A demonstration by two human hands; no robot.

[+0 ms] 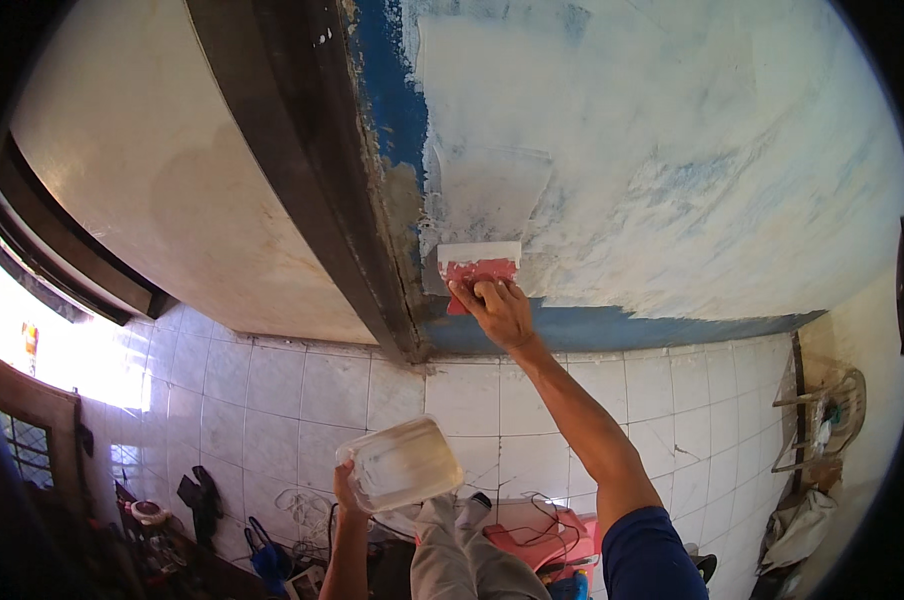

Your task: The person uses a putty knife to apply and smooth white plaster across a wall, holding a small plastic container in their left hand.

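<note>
My right hand (499,312) is closed around a red putty spreader (484,270), whose broad edge carries white filler and lies against the wall. Around it the wall (652,150) is coated in streaky white filler, with blue paint showing through in patches. Bare blue paint (612,328) runs along the wall's bottom and beside the dark door frame. Lower down, my left hand (345,488) grips the left side of a clear plastic tub (402,465). Pale residue coats the inside of the tub; how much filler is in it I cannot tell.
A dark brown frame post (312,180) stands left of the coated wall. White floor tiles (462,400) lie below. By my feet are a pink plastic object (552,540) and loose cables. A chair (822,415) stands at the right, and clutter (157,515) sits at the lower left.
</note>
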